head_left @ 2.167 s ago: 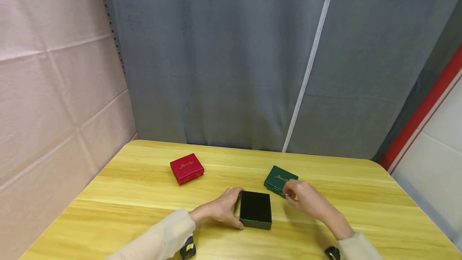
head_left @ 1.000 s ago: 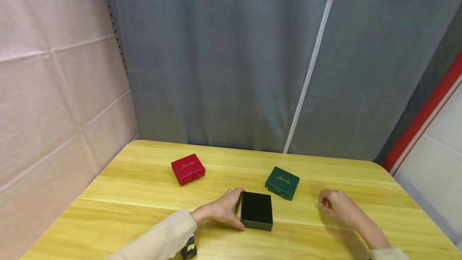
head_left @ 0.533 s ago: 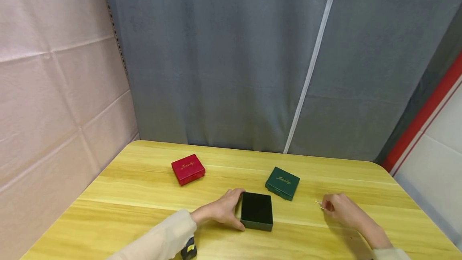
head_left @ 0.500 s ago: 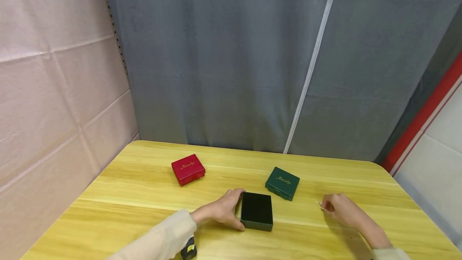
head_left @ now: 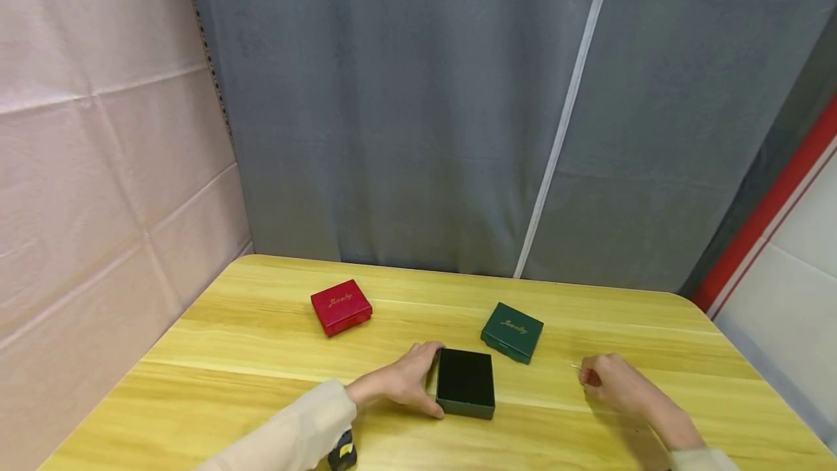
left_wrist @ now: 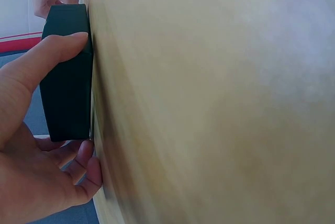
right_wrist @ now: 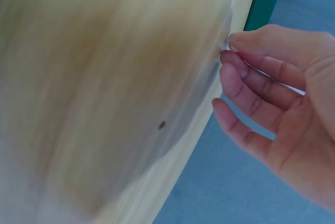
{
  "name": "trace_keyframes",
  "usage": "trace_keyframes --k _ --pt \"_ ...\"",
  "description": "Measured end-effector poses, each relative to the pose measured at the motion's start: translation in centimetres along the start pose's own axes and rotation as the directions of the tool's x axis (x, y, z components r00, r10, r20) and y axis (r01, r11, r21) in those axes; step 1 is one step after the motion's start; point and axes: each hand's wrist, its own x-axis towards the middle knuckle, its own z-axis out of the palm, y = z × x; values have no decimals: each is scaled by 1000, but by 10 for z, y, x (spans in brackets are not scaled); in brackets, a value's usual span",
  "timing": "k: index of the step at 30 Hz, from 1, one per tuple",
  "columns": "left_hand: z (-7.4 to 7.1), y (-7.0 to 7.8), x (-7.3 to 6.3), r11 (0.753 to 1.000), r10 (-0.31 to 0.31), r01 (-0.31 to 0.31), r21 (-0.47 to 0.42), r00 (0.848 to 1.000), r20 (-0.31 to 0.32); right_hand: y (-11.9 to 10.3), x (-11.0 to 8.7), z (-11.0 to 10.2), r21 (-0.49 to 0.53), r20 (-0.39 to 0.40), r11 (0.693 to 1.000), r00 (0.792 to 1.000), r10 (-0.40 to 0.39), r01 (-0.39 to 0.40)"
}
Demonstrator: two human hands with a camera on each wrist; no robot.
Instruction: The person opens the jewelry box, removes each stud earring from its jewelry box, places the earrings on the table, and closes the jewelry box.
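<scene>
My left hand (head_left: 408, 380) grips the left side of a dark green box (head_left: 465, 411) with a black top face or interior. In the left wrist view, the left thumb lies along the box's green side (left_wrist: 68, 98) and the fingers curl at its far corner. Over to the right, my right hand (head_left: 615, 384) is low at the table, thumb and forefinger pinched together. A thin silvery piece (head_left: 575, 366) pokes out from those fingertips; it is too small to tell its kind. The right wrist view shows the other fingers loosely curled.
A green box with gold lettering (head_left: 512, 333) sits between the hands, a little farther back. Back left is a red box with gold lettering (head_left: 341, 307). The wooden table (head_left: 261, 355) ends at a grey curtain (head_left: 405, 129). A small dark mark (right_wrist: 162, 125) shows on the tabletop.
My right hand has moved from the lettered green box rightward with the silvery piece, then stayed nearly in place, its fingers shifting slightly. The left hand and its box stay put.
</scene>
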Motion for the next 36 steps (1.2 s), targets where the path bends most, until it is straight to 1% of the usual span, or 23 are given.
trace_keyframes --k 8,17,26,32,36 --pt "1 0 0 1000 -7 7 -1 1000 -2 0 2 2 7 2 1000 1000 -12 12" --pt "1 -1 2 1000 -4 4 -2 1000 -14 0 1 2 21 13 1000 1000 -2 2" --pt "2 -1 2 1000 0 0 7 1000 -21 -2 0 0 12 19 1000 1000 15 -15" --pt "2 0 2 1000 -5 5 6 1000 -21 -6 3 -5 13 8 1000 1000 28 -28" --pt "2 0 2 1000 -2 2 9 1000 -25 -11 6 -7 0 -26 1000 999 28 -28"
